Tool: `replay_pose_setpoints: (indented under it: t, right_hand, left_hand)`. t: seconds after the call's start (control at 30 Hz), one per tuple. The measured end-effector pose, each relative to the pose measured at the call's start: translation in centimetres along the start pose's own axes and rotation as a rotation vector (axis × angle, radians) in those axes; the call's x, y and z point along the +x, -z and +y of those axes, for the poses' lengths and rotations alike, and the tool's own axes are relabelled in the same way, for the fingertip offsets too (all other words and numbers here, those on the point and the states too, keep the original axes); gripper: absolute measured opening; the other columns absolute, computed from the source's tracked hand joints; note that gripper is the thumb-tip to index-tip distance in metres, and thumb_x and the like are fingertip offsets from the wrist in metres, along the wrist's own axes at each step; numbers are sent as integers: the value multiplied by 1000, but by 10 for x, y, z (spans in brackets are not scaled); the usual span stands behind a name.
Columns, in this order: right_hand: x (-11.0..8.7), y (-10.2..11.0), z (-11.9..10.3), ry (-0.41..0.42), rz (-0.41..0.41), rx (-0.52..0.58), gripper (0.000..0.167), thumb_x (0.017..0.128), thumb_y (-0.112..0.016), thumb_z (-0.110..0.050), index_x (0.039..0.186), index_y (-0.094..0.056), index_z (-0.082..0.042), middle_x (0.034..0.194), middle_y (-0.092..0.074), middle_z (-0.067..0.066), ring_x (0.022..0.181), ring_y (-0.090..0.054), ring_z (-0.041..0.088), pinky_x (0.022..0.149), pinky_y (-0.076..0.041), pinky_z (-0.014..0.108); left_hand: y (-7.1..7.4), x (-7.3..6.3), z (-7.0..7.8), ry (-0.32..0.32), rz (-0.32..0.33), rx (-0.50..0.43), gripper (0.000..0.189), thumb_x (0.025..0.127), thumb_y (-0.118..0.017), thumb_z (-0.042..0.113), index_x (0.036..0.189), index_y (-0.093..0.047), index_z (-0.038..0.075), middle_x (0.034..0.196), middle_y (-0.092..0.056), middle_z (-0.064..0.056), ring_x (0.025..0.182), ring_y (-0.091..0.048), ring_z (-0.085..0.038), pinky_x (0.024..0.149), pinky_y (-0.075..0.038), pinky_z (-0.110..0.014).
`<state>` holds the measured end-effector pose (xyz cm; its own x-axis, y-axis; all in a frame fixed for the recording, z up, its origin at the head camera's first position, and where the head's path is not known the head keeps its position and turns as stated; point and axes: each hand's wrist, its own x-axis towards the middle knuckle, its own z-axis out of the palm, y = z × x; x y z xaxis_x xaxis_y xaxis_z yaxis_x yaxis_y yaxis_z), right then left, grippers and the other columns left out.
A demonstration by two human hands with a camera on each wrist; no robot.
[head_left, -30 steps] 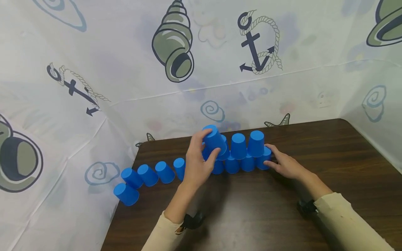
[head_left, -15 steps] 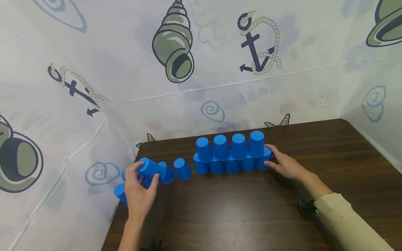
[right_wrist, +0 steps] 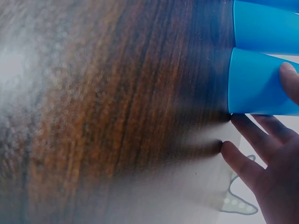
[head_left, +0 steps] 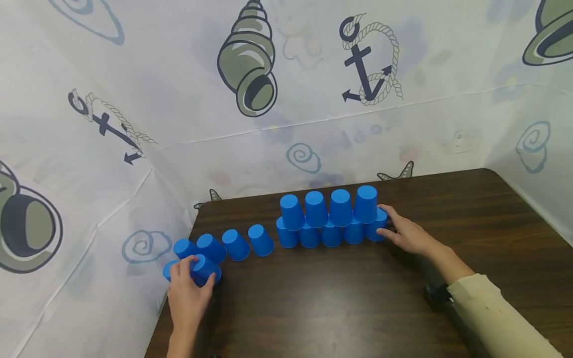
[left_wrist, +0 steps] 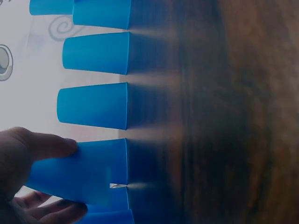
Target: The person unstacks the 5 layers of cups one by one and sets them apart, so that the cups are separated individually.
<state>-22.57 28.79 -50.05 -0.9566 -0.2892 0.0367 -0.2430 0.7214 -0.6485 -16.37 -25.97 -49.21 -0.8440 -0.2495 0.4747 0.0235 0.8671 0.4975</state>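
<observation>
My left hand (head_left: pixel 185 296) holds an upside-down blue plastic cup (head_left: pixel 207 270) low over the table at the far left. In the left wrist view the thumb lies along one side of this cup (left_wrist: pixel 88 170), fingers on the other. Another blue cup (head_left: pixel 168 271) is partly hidden behind that hand. My right hand (head_left: pixel 412 237) touches the end cup (head_left: pixel 374 230) of the stack's bottom row, thumb on its front and fingers spread against its side. In the right wrist view the thumb rests on that cup (right_wrist: pixel 259 84).
Several upside-down cups (head_left: pixel 331 234) form the bottom row, with several more cups (head_left: pixel 341 208) bridging them above. Left of the stack, several single cups (head_left: pixel 236 245) stand in a slanting line. Behind the dark wooden table (head_left: pixel 349 303) hangs a printed white cloth (head_left: pixel 188 64).
My left hand set a cup at the left end of the upper row, then moved left and now lowers another cup in front of the line. My right hand stays put.
</observation>
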Motion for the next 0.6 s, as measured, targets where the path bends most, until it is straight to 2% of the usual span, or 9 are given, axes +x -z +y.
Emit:
replay_pose_setpoints:
  t: [0.2, 0.6]
  right_hand:
    - [0, 0, -1, 0, -3, 5, 73, 99, -55, -42, 153, -14, -16, 142, -42, 32, 124, -46, 53, 93, -38, 72]
    - [-1, 0, -1, -2, 1, -1, 72, 99, -55, -42, 153, -15, -15, 141, -43, 33, 124, -46, 53, 93, -38, 72]
  left_hand:
    - [-6, 1, -2, 52, -44, 42, 63, 71, -88, 11, 124, -52, 11, 122, -48, -23, 107, -56, -51, 88, -42, -71]
    - [-12, 2, -6, 73, -11, 26, 60, 72, -87, 7, 121, -53, 8, 124, -50, -24, 109, -55, -52, 89, -41, -71]
